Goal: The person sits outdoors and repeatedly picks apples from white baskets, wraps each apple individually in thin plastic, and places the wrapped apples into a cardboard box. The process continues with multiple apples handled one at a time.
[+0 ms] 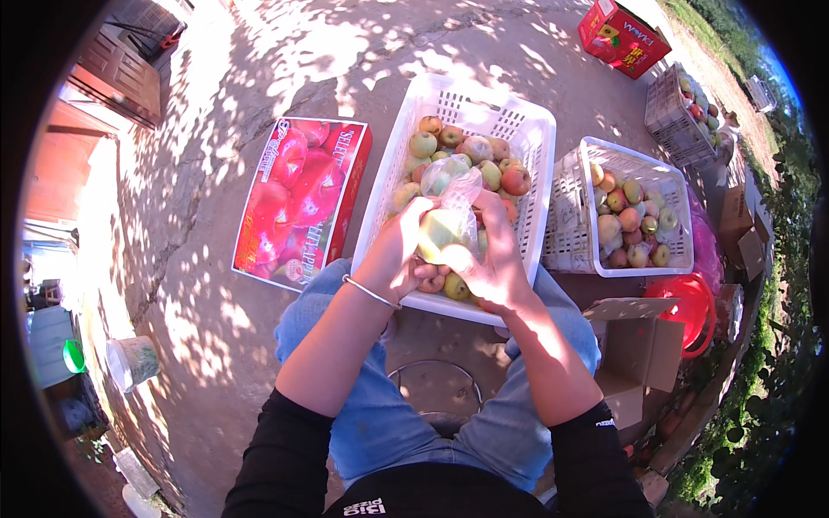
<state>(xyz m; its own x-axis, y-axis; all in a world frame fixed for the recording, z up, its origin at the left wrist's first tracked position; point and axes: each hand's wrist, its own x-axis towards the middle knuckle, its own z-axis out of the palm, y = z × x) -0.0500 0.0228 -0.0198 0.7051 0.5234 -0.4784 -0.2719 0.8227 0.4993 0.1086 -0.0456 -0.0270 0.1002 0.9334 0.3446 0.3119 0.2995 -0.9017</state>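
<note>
Both hands meet over a white plastic crate [395, 162] of loose apples at my knees. Between them is a pale green-yellow apple [435, 236] with a clear plastic bag [464, 201] around its far side. My left hand [405, 249] cups the apple from the left, its thumb along the top. My right hand [495, 259] grips the apple and the bag from the right. Beyond my fingers, another bagged apple [447, 173] rests on the heap. Some apples directly under my hands are hidden.
Left of the crate lies a red printed apple carton [301, 201]. On the right stand a second white crate [688, 226] of apples, an open cardboard box [651, 349] and a red bucket [696, 314]. Farther off are a grey crate [670, 123] and a red box [622, 39].
</note>
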